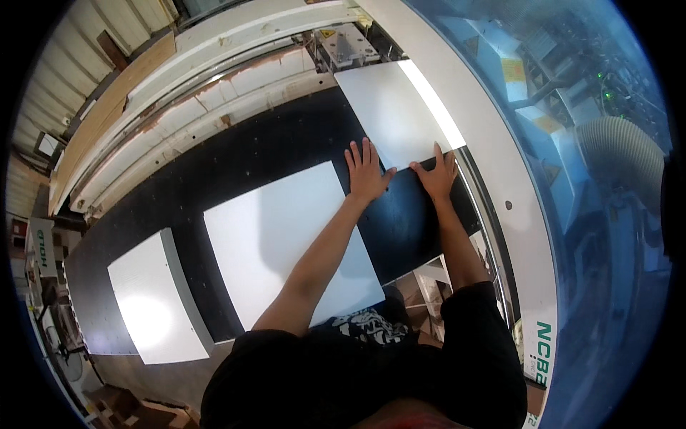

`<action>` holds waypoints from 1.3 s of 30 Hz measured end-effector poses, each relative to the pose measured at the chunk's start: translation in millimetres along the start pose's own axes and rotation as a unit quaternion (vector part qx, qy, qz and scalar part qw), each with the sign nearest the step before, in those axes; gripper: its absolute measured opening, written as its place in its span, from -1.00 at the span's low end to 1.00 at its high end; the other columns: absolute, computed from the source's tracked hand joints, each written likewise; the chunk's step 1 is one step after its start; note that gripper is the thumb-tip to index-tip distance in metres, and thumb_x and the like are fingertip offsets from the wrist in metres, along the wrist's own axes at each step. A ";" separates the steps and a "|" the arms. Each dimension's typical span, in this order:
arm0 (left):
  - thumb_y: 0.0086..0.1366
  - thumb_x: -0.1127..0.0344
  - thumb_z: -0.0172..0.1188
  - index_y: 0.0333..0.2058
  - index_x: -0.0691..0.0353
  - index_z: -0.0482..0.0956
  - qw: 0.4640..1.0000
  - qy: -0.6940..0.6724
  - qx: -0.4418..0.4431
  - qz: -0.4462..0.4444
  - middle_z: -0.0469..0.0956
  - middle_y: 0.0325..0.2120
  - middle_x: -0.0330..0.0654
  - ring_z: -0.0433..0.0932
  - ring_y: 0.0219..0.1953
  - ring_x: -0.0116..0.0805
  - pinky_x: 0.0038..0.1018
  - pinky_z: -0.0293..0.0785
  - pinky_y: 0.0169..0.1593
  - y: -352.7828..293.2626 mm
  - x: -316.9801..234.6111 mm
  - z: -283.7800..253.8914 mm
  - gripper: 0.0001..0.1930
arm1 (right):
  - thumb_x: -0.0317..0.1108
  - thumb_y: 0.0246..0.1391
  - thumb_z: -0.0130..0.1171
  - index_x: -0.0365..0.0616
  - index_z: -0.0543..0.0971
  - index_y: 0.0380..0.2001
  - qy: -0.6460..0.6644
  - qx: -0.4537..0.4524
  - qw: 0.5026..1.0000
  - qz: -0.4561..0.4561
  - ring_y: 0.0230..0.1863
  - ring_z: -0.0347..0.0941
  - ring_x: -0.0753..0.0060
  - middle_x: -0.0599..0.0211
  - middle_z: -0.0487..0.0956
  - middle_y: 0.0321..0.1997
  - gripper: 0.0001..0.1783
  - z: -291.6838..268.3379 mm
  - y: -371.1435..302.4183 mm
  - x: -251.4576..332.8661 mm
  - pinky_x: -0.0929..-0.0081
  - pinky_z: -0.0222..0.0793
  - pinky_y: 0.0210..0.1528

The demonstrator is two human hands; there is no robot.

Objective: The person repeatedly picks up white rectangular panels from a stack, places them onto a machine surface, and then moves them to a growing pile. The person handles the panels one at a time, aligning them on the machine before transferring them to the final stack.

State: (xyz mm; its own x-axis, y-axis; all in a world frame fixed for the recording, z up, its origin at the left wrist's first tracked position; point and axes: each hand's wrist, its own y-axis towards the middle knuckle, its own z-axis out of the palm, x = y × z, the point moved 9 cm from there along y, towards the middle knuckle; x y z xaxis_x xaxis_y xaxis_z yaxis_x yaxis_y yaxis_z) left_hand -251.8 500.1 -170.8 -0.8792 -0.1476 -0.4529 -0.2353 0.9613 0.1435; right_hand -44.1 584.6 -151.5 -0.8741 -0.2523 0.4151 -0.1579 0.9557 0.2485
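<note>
Two forearms reach out of black sleeves (471, 314), the left one passing over a large white panel (271, 222) that lies nearest the body. Farther along, both hands are at the near end of another white panel (393, 107), which stretches away beyond them. The left hand (366, 175) is spread wide, fingers pointing away along that panel's left edge and thumb turned inward to its near corner. The right hand (436, 177) is also spread, its thumb at the near edge, its index finger extended onto the surface, the others beside the near right corner; whether either presses or merely rests cannot be told. The black table (279, 136) bears these panels and, well to the left, a thicker white block (153, 307). Beyond the panel's far end stands a metal fixture (348, 46); to the right, a bluish transparent cover (607, 214) fronts a ribbed hose (622, 161).
</note>
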 end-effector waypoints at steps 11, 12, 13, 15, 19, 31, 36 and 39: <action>0.33 -0.36 -0.03 0.39 0.52 -0.03 1.000 0.009 0.004 0.004 -0.17 0.46 0.23 -0.37 0.49 0.34 0.20 -0.52 0.44 -0.6 -2.6 0.1 0.04 | 0.57 -0.23 0.28 -0.01 0.24 0.42 0.006 -0.008 1.000 0.000 0.55 -0.19 -0.31 -0.50 0.03 0.45 0.26 -4.3 -0.3 0.2 -0.20 -0.35 0.50; 0.33 -0.36 -0.03 0.39 0.52 -0.03 1.000 0.013 -0.001 0.005 -0.17 0.46 0.22 -0.38 0.49 0.34 0.19 -0.52 0.44 -0.3 -2.2 0.0 0.04 | 0.57 -0.23 0.28 -0.01 0.24 0.42 0.005 -0.008 1.000 0.003 0.55 -0.19 -0.31 -0.50 0.04 0.45 0.26 -4.1 0.2 0.0 -0.20 -0.35 0.50; 0.33 -0.37 -0.03 0.39 0.52 -0.03 1.000 0.008 0.005 0.002 -0.17 0.46 0.22 -0.38 0.49 0.33 0.19 -0.52 0.44 -2.0 -3.2 2.6 0.04 | 0.58 -0.23 0.27 -0.01 0.24 0.42 0.004 -0.008 1.000 0.005 0.55 -0.18 -0.31 -0.50 0.04 0.45 0.27 -4.4 -1.0 -0.7 -0.20 -0.35 0.50; 0.33 -0.37 -0.03 0.39 0.51 -0.03 1.000 0.005 0.007 -0.001 -0.18 0.47 0.21 -0.38 0.49 0.32 0.17 -0.53 0.45 0.5 -2.6 0.4 0.04 | 0.57 -0.23 0.28 -0.01 0.24 0.42 -0.006 -0.002 1.000 0.007 0.55 -0.19 -0.31 -0.49 0.03 0.46 0.26 -2.9 0.0 -0.6 -0.19 -0.36 0.50; 0.33 -0.40 -0.05 0.40 0.48 -0.03 1.000 0.006 0.025 -0.009 -0.19 0.47 0.19 -0.37 0.50 0.30 0.16 -0.50 0.45 -0.6 -3.7 -0.8 0.05 | 0.55 -0.21 0.29 -0.01 0.22 0.43 -0.001 0.020 1.000 0.021 0.55 -0.23 -0.32 -0.47 0.00 0.47 0.26 -2.2 -0.8 -1.9 -0.21 -0.40 0.50; 0.27 -0.39 0.04 0.36 0.51 0.06 1.000 0.006 -0.025 0.007 -0.07 0.45 0.17 -0.24 0.48 0.33 0.18 -0.38 0.45 1.4 3.1 -0.5 0.06 | 0.55 -0.22 0.30 0.02 0.30 0.39 0.052 -0.004 0.998 0.017 0.54 -0.29 -0.42 -0.51 -0.06 0.47 0.21 -10.1 -3.3 1.5 -0.35 -0.36 0.47; 0.35 -0.33 0.02 0.38 0.17 0.24 0.991 -0.002 0.135 -0.017 0.14 0.39 0.16 0.05 0.45 0.15 0.08 -0.03 0.44 -26.1 -16.5 -27.8 -0.17 | 0.44 -0.04 0.26 -0.04 0.43 0.28 0.090 -0.098 0.991 -0.007 0.52 -0.18 -0.40 -0.38 0.07 0.45 -0.02 -19.7 -3.0 -0.4 -0.38 -0.25 0.44; 0.40 -0.19 0.06 0.34 0.17 0.31 0.921 -0.342 0.185 -0.004 0.40 0.24 0.13 0.37 0.30 0.06 0.03 0.24 0.34 -101.6 -65.8 -65.7 -0.29 | 0.29 0.02 0.32 -0.06 0.48 0.19 0.102 -0.159 0.982 -0.016 0.43 0.01 -0.47 -0.42 0.19 0.38 -0.17 -25.7 -4.5 -13.8 -0.33 -0.01 0.36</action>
State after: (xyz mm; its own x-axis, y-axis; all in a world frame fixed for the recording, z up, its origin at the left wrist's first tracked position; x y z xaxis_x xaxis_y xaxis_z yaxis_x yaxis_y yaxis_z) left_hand -197.3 396.9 -97.7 -0.3822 -0.0960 -0.9191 0.0277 0.9930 -0.1152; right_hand -19.5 579.9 -135.8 -0.7557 -0.3376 0.5611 -0.0040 0.8592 0.5116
